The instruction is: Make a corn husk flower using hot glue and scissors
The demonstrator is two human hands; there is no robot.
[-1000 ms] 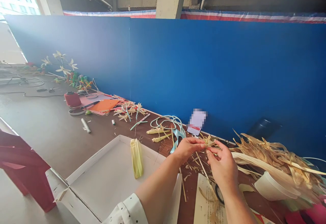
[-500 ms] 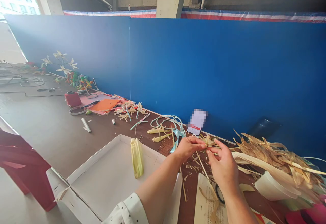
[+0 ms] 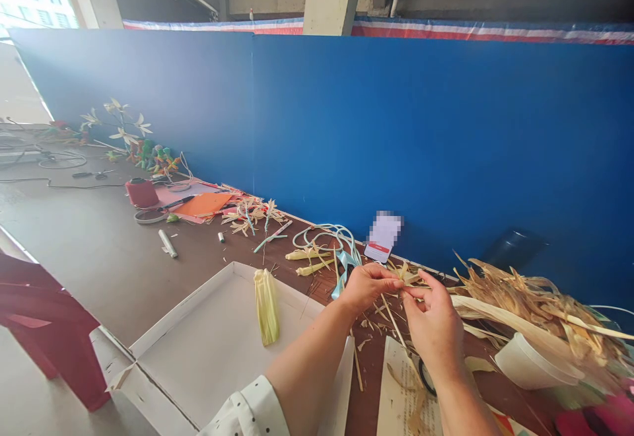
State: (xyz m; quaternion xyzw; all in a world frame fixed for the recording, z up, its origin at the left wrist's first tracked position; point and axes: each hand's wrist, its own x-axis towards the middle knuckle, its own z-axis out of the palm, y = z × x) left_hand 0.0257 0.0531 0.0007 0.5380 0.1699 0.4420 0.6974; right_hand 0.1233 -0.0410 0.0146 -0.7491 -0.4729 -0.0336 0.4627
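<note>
My left hand (image 3: 365,285) and my right hand (image 3: 432,325) meet over the brown table, both pinching a small bundle of dried straw strips (image 3: 407,276) between fingertips. The straw piece sticks up and out between the two hands. A folded pale yellow-green husk (image 3: 266,306) lies in a shallow white cardboard tray (image 3: 198,350) to the left of my left forearm. A heap of dried husks (image 3: 535,304) lies just right of my right hand.
A white paper cup (image 3: 532,360) lies tipped under the husk heap. Light blue ribbon (image 3: 331,241), straw flowers (image 3: 252,213), orange paper (image 3: 203,205), a red spool (image 3: 141,193) and a red chair (image 3: 44,330) are to the left. A blue partition (image 3: 396,132) backs the table.
Both hands stay on the straw piece; the right fingers have shifted slightly upward and the hands have drawn a little closer together.
</note>
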